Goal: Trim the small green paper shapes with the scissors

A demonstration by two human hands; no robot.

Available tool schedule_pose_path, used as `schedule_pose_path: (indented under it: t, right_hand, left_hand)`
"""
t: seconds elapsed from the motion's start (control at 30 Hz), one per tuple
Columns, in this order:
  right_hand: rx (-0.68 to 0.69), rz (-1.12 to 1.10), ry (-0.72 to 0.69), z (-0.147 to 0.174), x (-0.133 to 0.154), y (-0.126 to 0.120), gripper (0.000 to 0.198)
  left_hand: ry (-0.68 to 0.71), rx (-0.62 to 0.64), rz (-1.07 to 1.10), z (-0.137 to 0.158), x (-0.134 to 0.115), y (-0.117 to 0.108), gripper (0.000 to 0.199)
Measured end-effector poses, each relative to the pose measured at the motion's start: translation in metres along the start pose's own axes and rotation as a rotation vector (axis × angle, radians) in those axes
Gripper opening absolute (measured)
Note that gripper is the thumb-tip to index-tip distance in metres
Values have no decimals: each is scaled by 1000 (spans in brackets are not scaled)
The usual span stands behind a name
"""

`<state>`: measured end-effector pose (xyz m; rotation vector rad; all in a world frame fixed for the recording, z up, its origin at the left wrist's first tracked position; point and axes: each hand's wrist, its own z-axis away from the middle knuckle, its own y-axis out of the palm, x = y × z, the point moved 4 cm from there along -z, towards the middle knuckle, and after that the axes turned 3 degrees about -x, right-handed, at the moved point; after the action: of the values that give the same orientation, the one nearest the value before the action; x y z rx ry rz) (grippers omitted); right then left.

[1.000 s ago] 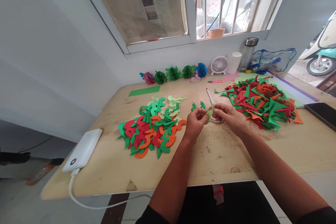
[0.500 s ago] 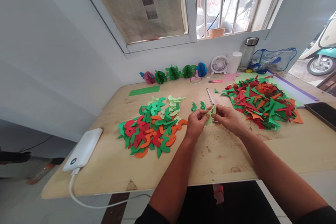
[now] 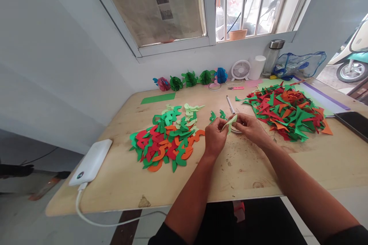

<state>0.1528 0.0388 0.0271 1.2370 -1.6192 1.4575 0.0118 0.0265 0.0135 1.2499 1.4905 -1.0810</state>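
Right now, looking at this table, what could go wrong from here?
The thin pale green paper, between the left hand and right hand, might crease or tear. The white cable hangs off the table; a snag could drag the white device. The loose scrap heap might slide toward the phone.

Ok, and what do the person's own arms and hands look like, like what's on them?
The left hand and right hand are ungloved, and no watch or bracelet shows. The forearms are bare up to black sleeves.
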Motion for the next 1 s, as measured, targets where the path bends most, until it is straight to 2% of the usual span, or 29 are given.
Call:
schedule_pose_path:
  t: [0.1,0.23,0.33,0.5,0.83,0.93,1.0]
  right_hand:
    - [-92,107,27,-2,-6,-8,19]
    - [-204,433,81,-5,-17,-20,19]
    - [-158,669,70,-6,-22,-19,17]
    - [-30,882,22,-6,-27,-12,21]
    - [-26,952,18,-4,-27,-10,23]
    - [-32,901,41,-5,-27,-10,21]
    - [-97,818,84,-5,-27,-15,20]
  left_hand:
    - [-20,-64,45,-2,1,-3,9]
    - [-201,-120,244,-8,4,-7,10]
    - [-307,-139,311,-9,4,-8,10]
    - [-356,-162,340,-7,3,-8,9]
    - [-377,-145,349,-7,1,-5,9]
    - [-368,-127,340,-7,3,-5,9]
    - [-366,-113,334,-7,5,-4,10]
